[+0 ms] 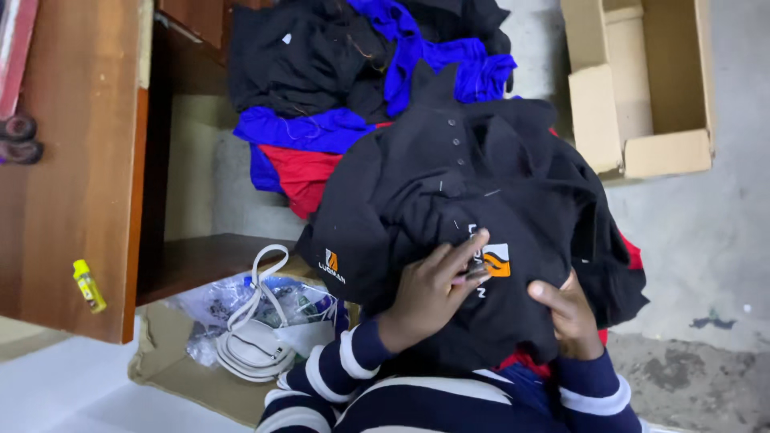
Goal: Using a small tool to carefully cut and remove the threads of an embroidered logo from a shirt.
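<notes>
My left hand (429, 293) lies flat with fingers spread on the front of the black polo shirt (457, 216), pressing near its orange chest patch (496, 261) without closing on the cloth, while my right hand (571, 317) has the thumb on top and the fingers tucked under the shirt's lower edge, pinching the fabric. The shirt sits on my lap, on top of a small stack in which red cloth (525, 362) shows beneath it and at its right edge. As I judge it, this shirt is only partly dealt with: its collar and button placket lie up and open, the sleeves are still bunched and the body is rumpled, not squared off. Beyond the shirt, farther from me, a heap of black, blue and red garments (361, 72) lies unsorted on the floor, so plenty seems left. To the shirt's upper right stands an open cardboard box (670, 148). To its left are a wooden cabinet (72, 176) with a small yellow bottle (88, 285), and, nearer, a white strappy bag (253, 341) against a clear plastic bag (208, 301).
</notes>
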